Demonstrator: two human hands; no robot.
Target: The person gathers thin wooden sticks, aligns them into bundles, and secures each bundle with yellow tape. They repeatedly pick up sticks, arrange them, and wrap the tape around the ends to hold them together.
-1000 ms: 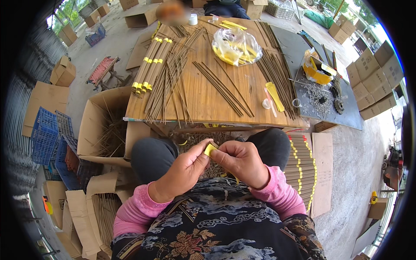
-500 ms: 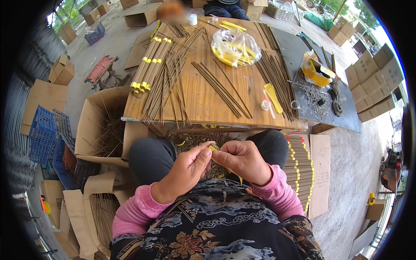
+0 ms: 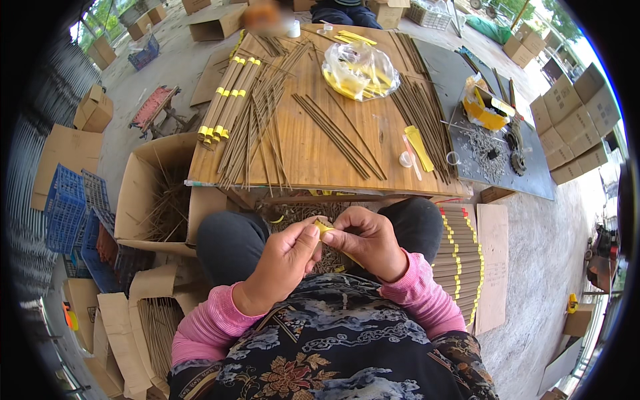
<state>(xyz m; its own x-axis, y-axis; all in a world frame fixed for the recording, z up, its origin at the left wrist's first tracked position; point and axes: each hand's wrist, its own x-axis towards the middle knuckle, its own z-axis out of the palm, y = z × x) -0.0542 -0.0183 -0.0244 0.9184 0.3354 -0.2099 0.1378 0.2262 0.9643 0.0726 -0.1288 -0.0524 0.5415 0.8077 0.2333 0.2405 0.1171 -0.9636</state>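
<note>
Over my lap, my left hand (image 3: 284, 259) pinches a yellow paper strip (image 3: 323, 227) between thumb and fingers. My right hand (image 3: 372, 243) is closed on the same strip, its thumb pressed close to the left fingertips. Part of the strip runs under the right hand, mostly hidden by it. Whether anything is inside the paper's fold I cannot make out. Beyond my hands, thin brown sticks (image 3: 333, 137) lie on the wooden table (image 3: 310, 175). At its left are rolled stick bundles with yellow bands (image 3: 230, 97).
A clear plastic bag of yellow strips (image 3: 361, 72) sits on the table, with flat yellow strips (image 3: 419, 148) at the right. An open carton of sticks (image 3: 155, 193) stands left of my knee. Banded bundles (image 3: 460, 267) lie at my right. A person (image 3: 347, 15) is across the table.
My right fingers have risen slightly and curled further over the strip. The strip's loose tail, hanging below my right hand before, now shows less.
</note>
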